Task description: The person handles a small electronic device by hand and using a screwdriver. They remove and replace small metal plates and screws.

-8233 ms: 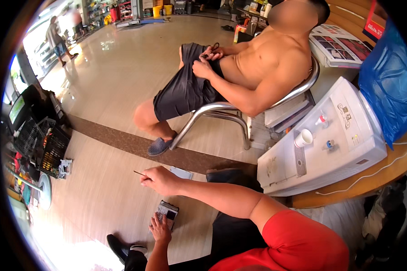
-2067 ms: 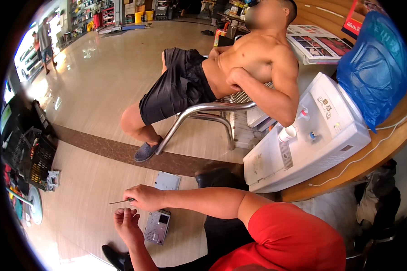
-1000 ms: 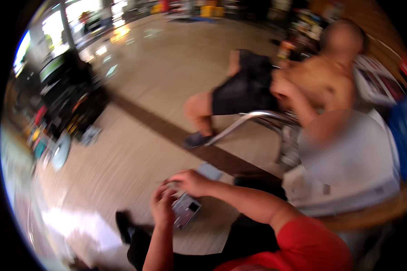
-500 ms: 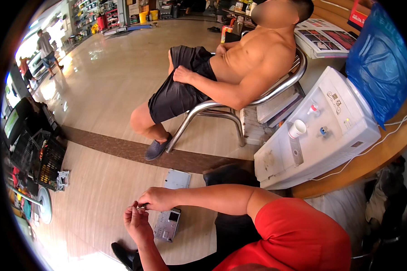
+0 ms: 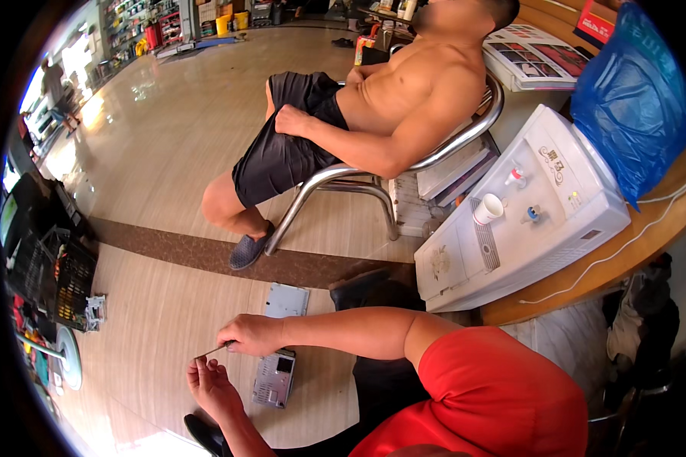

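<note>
My right hand (image 5: 253, 335) is closed around a thin screwdriver (image 5: 215, 351), its slim shaft pointing down to the left. At the shaft's tip, the thumb and fingers of my left hand (image 5: 215, 387) are pinched together; whatever small thing they may hold cannot be made out. Below my right wrist, a silver metal box-shaped device (image 5: 273, 385) with slots and a dark square opening rests on the floor. Just beyond my right forearm lies a flat grey metal plate (image 5: 286, 299), partly covered by the arm.
A person (image 5: 404, 107) sits on a metal-framed chair (image 5: 297, 206) ahead. To the right stand a white water dispenser (image 5: 526, 206) with a paper cup (image 5: 488, 209) and a blue plastic bag (image 5: 633, 107). Black crates (image 5: 75, 282) and a round-based stand (image 5: 70, 358) are at the left.
My hands have drawn slightly apart, and the screwdriver's shaft now shows between them. The whole view has shifted a little. The walking person at the far left has moved toward the picture's edge.
</note>
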Available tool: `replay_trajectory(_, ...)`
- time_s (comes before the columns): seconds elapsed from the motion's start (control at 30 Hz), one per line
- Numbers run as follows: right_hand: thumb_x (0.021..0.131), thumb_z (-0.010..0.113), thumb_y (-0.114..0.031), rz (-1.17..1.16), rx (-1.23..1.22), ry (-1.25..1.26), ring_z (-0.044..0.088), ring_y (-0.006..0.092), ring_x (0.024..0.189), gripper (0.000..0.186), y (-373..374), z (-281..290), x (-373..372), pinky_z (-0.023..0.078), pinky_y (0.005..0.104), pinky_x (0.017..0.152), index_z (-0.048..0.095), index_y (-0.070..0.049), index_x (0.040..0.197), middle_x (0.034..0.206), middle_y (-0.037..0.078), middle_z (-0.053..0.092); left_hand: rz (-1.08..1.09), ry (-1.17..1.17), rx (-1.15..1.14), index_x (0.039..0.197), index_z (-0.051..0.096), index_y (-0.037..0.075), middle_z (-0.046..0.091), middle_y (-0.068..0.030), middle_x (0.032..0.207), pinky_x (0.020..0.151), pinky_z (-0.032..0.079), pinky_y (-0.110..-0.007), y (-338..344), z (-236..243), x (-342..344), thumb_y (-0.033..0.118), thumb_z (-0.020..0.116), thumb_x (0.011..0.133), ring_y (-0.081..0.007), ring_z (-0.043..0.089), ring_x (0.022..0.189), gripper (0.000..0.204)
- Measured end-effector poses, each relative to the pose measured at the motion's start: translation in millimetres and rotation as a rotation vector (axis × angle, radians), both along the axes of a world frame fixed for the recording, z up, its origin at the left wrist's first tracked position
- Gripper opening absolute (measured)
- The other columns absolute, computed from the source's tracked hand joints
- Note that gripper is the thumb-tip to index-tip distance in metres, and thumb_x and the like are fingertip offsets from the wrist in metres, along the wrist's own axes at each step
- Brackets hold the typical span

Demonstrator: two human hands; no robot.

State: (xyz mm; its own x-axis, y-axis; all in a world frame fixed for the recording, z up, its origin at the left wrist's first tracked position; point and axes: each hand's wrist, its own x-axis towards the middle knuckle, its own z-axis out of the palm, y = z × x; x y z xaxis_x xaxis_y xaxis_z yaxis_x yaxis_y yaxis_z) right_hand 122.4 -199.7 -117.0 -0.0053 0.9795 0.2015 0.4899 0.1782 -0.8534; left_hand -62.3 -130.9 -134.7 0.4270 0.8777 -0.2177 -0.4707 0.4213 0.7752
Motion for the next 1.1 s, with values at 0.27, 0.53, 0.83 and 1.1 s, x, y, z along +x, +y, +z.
replay_trajectory(0.27,0.082,0.063,-0.009,0.023,0.006,0.023,0.065,0.0347,0.085,0.019,1.2,4.0,-1.7,0.05,0.0422,0.077,0.065,0.0,0.099,0.087,0.02,0.067,0.033,-0.015,-0.042,0.105,0.055,0.009,0.063,-0.0021,0.101,0.066,0.045,-0.021,7.9,-2.2,-5.6,0.015,0.059,0.097,-0.0111,0.057,0.079,0.012)
replay_trajectory(0.53,0.082,0.063,-0.009,0.057,0.045,-0.005,0.065,0.0353,0.087,0.02,2.3,-3.8,-1.8,0.05,0.0432,0.078,0.065,0.0,0.099,0.089,0.02,0.068,0.024,0.005,-0.044,0.108,0.055,0.008,0.063,-0.0032,0.104,0.063,0.045,-0.022,5.5,-4.0,-7.6,0.017,0.059,0.097,-0.0126,0.058,0.08,0.015)
replay_trajectory(0.83,0.083,0.063,-0.009,0.057,0.032,0.003,0.065,0.0357,0.087,0.019,-0.6,0.0,-4.4,0.051,0.0432,0.079,0.065,0.0,0.099,0.088,0.02,0.068,-0.034,-0.038,-0.026,0.109,0.055,0.009,0.065,-0.0038,0.107,0.066,0.05,-0.023,5.0,-8.3,-9.0,0.016,0.058,0.097,-0.0132,0.063,0.085,0.014)
replay_trajectory(1.1,0.083,0.062,-0.005,0.049,0.008,0.014,0.063,0.036,0.088,0.016,-2.9,3.1,-4.7,0.049,0.0419,0.078,0.062,0.002,0.097,0.089,0.018,0.066,0.0,-0.038,-0.097,0.108,0.053,0.01,0.063,-0.005,0.109,0.067,0.049,-0.025,2.4,-1.2,-5.0,0.019,0.056,0.098,-0.0148,0.061,0.087,0.014)
